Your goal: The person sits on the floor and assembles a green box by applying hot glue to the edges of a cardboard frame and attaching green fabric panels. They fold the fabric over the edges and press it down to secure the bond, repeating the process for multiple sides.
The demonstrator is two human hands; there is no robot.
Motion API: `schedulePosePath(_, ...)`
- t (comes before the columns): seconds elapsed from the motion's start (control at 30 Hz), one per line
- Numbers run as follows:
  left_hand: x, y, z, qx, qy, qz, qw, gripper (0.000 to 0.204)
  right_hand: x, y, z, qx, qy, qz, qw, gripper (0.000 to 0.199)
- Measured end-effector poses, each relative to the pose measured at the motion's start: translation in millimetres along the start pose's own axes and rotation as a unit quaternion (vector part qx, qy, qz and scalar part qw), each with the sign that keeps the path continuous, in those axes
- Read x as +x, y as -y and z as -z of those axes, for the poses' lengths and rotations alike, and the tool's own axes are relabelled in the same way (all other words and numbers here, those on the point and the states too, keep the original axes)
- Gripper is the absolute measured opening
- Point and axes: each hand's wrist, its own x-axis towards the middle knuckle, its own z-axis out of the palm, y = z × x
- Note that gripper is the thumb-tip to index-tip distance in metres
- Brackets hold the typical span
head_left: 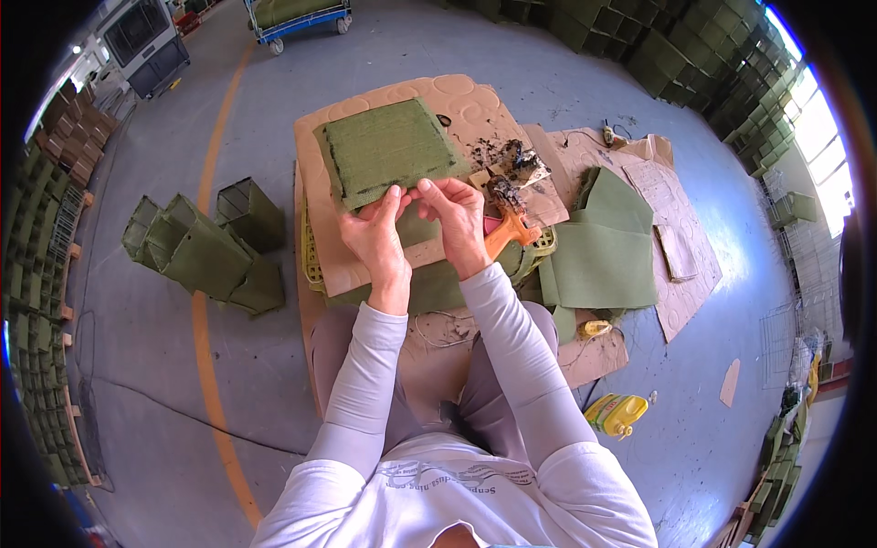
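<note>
A square green woven-fabric piece (pixel 388 146) with dark, rough edges lies over the cardboard in front of me. My left hand (pixel 377 239) pinches its near edge between thumb and fingers. Close beside it, my right hand (pixel 457 219) pinches the same edge, thumb and forefinger together. Just right of that hand sits an orange-handled tool (pixel 512 234), its far end among blackened, crusted scraps (pixel 525 166). Underneath is a sheet of cardboard (pixel 320 205) with ring-shaped marks, resting on a yellow plastic crate (pixel 312 265).
Flat green fabric panels (pixel 603 247) lie on cardboard to the right. A yellow bottle (pixel 617 416) is on the floor at my lower right. Open green fabric boxes (pixel 206 247) stand at left by an orange floor line (pixel 203 356). A blue cart (pixel 301 18) is beyond.
</note>
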Motion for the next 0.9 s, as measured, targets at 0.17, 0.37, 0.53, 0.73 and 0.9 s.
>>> schedulePosePath(0.17, -1.5, -2.4, -0.8, -0.006, 0.014, 0.005, 1.000, 0.027, 1.9, -3.7, -3.0, -0.014, -0.023, 0.015, 1.000, 0.014)
schedulePosePath(0.37, -2.9, -0.8, -0.4, 0.000, 0.020, 0.010, 1.000, 0.028, 0.7, -3.4, -3.0, -0.024, -0.028, 0.012, 0.999, 0.015)
schedulePosePath(0.53, -1.3, -3.2, 1.2, 0.014, 0.013, 0.000, 1.000, 0.030, 0.5, 2.2, 7.5, 0.011, -0.034, 0.020, 0.999, 0.019)
schedulePosePath(0.73, -3.6, -2.3, -0.9, 0.009, 0.020, 0.010, 1.000, 0.033, 6.7, 0.0, 15.0, 0.004, -0.065, 0.047, 0.997, 0.019)
schedulePosePath(0.9, -1.7, 0.1, 0.1, 0.011, 0.022, 0.005, 1.000, 0.032, 8.3, -2.1, 15.3, -0.035, -0.078, 0.048, 0.995, 0.019)
